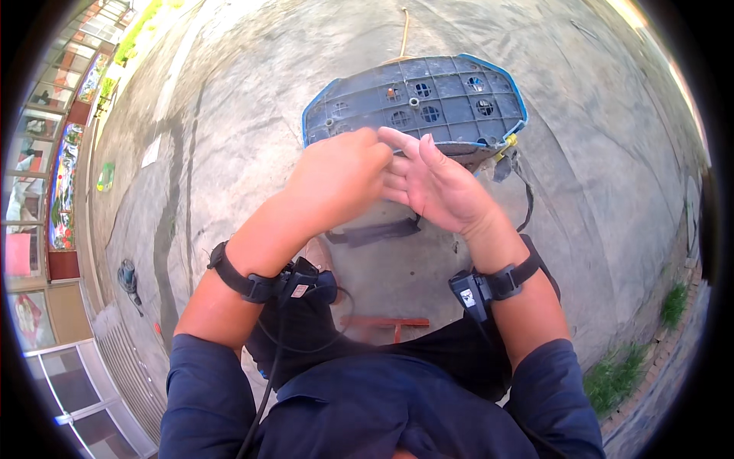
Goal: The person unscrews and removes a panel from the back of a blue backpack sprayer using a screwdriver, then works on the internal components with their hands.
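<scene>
In front of my chest my left hand [340,176] is closed, knuckles up, its fingertips hidden where they meet the fingers of my right hand. Whether anything small is pinched there I cannot make out. My right hand [443,183] lies palm up and open, fingers stretched toward the left one and thumb raised. Just beyond both hands, a dark grey ribbed plastic base [367,96] with a blue rim faces me, round grilled holes in it. A yellow fitting [511,141] sits at its right corner, with a black strap [527,191] hanging below.
Between my legs is a reddish metal bar [390,322]. A thin tan rod [405,30] lies beyond the base. On the concrete ground [245,99] at left rests a blue-grey tool [128,279]. Windows line the left side; grass [615,375] grows at the right edge.
</scene>
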### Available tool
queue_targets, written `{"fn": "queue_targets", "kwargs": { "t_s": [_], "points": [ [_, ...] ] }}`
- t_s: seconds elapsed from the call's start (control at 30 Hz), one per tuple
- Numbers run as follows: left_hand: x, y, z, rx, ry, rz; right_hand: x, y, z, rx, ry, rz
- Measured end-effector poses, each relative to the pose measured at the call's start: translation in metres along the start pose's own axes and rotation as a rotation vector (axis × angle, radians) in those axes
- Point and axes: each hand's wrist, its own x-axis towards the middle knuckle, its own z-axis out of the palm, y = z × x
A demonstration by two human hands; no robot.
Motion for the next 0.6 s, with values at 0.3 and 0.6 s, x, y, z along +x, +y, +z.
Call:
{"fn": "queue_targets", "kwargs": {
  "t_s": [0.3,0.6],
  "points": [
    [0.002,0.0,0.001,0.026,0.012,0.002,0.0,0.006,-0.001,-0.037,-0.018,-0.052],
    [-0.001,-0.023,-0.02,0.021,-0.009,-0.085,-0.008,-0.005,0.008,-0.301,0.026,-0.071]
  ]
}}
